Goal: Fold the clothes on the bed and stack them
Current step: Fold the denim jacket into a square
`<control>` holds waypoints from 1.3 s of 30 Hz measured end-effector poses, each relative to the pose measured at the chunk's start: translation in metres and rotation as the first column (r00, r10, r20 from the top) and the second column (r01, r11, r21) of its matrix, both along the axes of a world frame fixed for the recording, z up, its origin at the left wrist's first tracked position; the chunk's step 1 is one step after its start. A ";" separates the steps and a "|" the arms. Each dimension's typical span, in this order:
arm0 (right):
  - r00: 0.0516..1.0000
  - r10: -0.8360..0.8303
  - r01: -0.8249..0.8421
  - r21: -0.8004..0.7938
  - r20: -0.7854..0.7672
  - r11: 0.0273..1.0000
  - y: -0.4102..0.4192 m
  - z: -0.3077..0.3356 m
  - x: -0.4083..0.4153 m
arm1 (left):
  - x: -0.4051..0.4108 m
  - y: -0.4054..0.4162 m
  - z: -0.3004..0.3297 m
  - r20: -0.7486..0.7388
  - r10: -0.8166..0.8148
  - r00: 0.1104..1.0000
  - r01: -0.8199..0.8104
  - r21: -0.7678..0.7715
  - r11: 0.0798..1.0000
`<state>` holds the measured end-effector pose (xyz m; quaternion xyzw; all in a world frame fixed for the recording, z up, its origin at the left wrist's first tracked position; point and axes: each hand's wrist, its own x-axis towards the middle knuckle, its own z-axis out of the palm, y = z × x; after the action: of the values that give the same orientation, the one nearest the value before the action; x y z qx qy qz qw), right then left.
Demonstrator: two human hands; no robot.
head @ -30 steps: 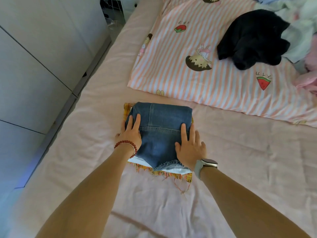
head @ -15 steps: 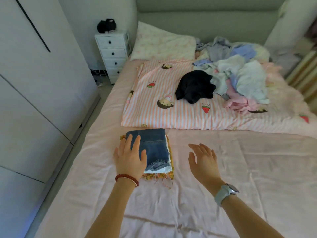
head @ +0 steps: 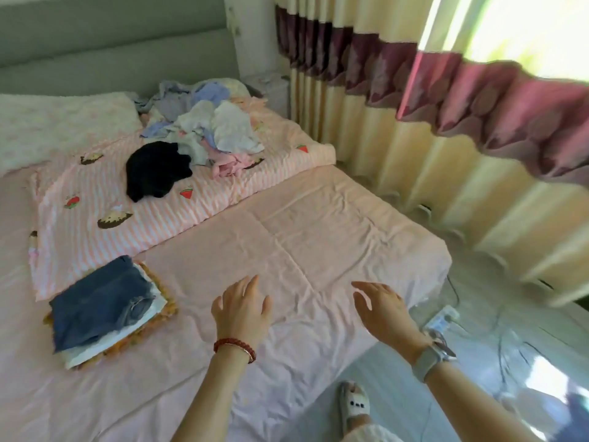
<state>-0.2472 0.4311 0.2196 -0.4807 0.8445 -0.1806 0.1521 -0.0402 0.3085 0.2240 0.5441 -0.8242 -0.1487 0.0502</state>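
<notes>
A stack of folded clothes [head: 102, 306] lies on the pink bed [head: 302, 237] at the left, with folded blue denim on top, a white piece under it and an orange fringed one at the bottom. A crumpled black garment [head: 154, 169] lies on the striped quilt [head: 95, 199], and behind it sits a pile of unfolded clothes [head: 212, 129] in white, blue and pink. My left hand [head: 242, 306] hovers over the bare sheet right of the stack, fingers spread, holding nothing. My right hand [head: 382, 309] hovers near the bed's right edge, also empty.
A cream and maroon curtain [head: 414, 100] hangs along the right side. A power strip [head: 441, 319] with cables lies on the floor by the bed. A pillow [head: 60, 122] rests against the grey headboard [head: 111, 43]. My slippered foot [head: 353, 406] stands at the bed's edge.
Both hands have lifted off the folded denim stack and swung right over the bare sheet. The view has turned right, bringing the curtain and floor into sight.
</notes>
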 end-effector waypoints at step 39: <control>0.893 -0.406 0.303 0.411 0.192 0.860 -0.084 -0.082 -0.802 | -0.888 -0.145 -0.113 -0.068 -0.382 0.922 0.376 0.394 0.839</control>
<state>-1.0489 0.3473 0.1375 -0.2485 0.9086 -0.1072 0.3183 -0.9278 0.1633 0.1110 0.3700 -0.8678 -0.3169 -0.0976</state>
